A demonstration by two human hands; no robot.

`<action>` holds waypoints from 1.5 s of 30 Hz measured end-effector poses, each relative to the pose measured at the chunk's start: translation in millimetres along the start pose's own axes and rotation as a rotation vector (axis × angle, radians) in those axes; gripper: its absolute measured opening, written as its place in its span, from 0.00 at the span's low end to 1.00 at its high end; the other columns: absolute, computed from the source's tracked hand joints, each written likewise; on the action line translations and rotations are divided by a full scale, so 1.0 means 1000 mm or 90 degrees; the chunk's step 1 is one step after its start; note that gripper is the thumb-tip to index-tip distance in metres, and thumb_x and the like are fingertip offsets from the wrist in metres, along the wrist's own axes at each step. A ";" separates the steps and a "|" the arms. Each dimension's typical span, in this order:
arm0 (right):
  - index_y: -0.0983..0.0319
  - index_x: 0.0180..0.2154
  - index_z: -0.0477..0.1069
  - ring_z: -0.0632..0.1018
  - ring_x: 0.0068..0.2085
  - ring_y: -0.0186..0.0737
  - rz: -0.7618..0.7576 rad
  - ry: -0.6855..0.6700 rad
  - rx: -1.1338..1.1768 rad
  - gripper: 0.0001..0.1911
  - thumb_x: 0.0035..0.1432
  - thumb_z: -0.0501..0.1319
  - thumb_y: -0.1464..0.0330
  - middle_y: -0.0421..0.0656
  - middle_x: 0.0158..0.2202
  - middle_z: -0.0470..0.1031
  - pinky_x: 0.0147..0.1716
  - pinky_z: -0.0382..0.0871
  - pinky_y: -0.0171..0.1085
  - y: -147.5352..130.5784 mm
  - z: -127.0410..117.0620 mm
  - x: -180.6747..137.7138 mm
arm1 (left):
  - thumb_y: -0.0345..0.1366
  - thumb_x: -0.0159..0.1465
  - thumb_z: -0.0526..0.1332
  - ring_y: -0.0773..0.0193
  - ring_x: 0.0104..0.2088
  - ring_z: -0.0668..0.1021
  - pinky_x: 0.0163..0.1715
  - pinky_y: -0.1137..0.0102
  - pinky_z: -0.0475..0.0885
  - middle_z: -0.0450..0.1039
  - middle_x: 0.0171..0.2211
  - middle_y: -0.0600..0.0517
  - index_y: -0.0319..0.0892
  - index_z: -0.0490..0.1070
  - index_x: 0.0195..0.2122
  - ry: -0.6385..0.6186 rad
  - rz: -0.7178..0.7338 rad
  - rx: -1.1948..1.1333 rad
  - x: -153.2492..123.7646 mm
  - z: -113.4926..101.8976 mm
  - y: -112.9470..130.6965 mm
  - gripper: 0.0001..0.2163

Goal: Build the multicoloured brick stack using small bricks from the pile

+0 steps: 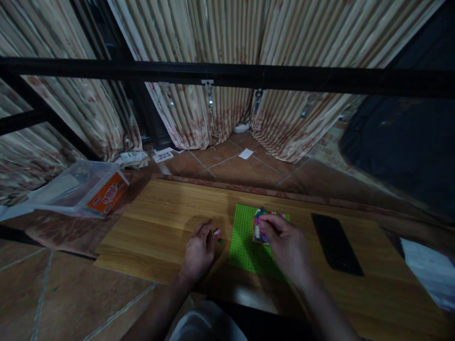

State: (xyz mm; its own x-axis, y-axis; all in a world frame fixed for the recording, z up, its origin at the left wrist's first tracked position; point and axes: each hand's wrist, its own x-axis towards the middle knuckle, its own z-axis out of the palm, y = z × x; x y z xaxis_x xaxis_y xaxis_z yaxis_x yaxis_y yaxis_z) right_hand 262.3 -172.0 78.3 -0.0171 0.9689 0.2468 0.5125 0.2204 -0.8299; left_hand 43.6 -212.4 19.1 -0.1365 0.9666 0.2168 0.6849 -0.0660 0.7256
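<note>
A bright green studded baseplate point(243, 237) lies on the wooden board, bearing a low build of small multicoloured toy bricks point(259, 234). Over this build is my right hand point(287, 241), thumb and index finger pinched together at its upper part. Pink shows at the fingertips, but whether it is a held brick or part of the build I cannot tell. My left hand point(199, 251) rests on the wood left of the baseplate, fingers loosely bent and thumb apart. Close to its fingertips lie a few loose pink and white bricks point(216, 233) and a small green brick point(220, 241).
A black phone-like slab point(337, 244) lies on the wooden board point(159, 213), right of the baseplate. At far left stands a clear plastic box point(78, 189) with an orange label. White sheets point(430, 270) are at the right edge. A dark metal bar point(227, 76) crosses before curtains.
</note>
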 end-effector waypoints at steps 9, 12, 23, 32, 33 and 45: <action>0.58 0.36 0.79 0.82 0.39 0.43 0.037 0.004 -0.066 0.12 0.60 0.58 0.62 0.44 0.39 0.82 0.39 0.73 0.39 0.013 -0.028 0.015 | 0.34 0.68 0.55 0.58 0.49 0.79 0.51 0.62 0.75 0.76 0.49 0.47 0.45 0.73 0.46 0.000 0.027 -0.004 0.005 0.008 -0.001 0.10; 0.58 0.36 0.79 0.81 0.37 0.43 -0.005 -0.011 -0.142 0.11 0.61 0.57 0.66 0.44 0.38 0.82 0.39 0.73 0.39 0.016 -0.024 0.020 | 0.29 0.66 0.54 0.59 0.49 0.78 0.51 0.62 0.75 0.76 0.48 0.48 0.45 0.73 0.48 -0.021 0.078 -0.010 0.013 0.014 0.014 0.13; 0.61 0.45 0.76 0.79 0.44 0.46 -0.198 -0.129 -0.373 0.13 0.61 0.58 0.77 0.46 0.41 0.81 0.46 0.72 0.42 0.022 -0.015 0.037 | 0.27 0.63 0.57 0.54 0.55 0.71 0.57 0.55 0.69 0.69 0.55 0.46 0.44 0.74 0.51 -0.090 0.152 0.001 0.037 0.056 0.074 0.16; 0.61 0.40 0.76 0.78 0.43 0.45 -0.200 -0.099 -0.354 0.12 0.59 0.59 0.79 0.45 0.38 0.80 0.45 0.71 0.41 0.028 -0.015 0.043 | 0.25 0.64 0.53 0.52 0.54 0.71 0.56 0.55 0.69 0.69 0.55 0.43 0.41 0.75 0.51 -0.107 0.157 0.014 0.042 0.067 0.076 0.18; 0.61 0.39 0.76 0.78 0.42 0.44 -0.203 -0.097 -0.351 0.11 0.60 0.58 0.78 0.45 0.37 0.79 0.44 0.72 0.40 0.028 -0.016 0.041 | 0.26 0.64 0.53 0.53 0.54 0.71 0.56 0.55 0.69 0.69 0.55 0.43 0.41 0.75 0.51 -0.107 0.158 0.013 0.042 0.067 0.076 0.18; 0.61 0.40 0.78 0.77 0.44 0.45 -0.250 -0.058 -0.388 0.18 0.64 0.50 0.77 0.48 0.41 0.77 0.44 0.74 0.41 0.048 -0.006 0.018 | 0.26 0.65 0.52 0.54 0.54 0.72 0.57 0.56 0.70 0.70 0.55 0.45 0.42 0.74 0.53 -0.116 0.161 0.010 0.040 0.068 0.076 0.19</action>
State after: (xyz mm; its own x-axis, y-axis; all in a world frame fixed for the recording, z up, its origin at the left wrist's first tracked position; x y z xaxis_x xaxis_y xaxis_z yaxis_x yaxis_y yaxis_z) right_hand 292.3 -144.4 45.9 -0.3559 0.8424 0.4047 0.8402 0.4780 -0.2561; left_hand 138.7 -161.7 38.9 0.1685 0.9486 0.2679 0.6916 -0.3074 0.6536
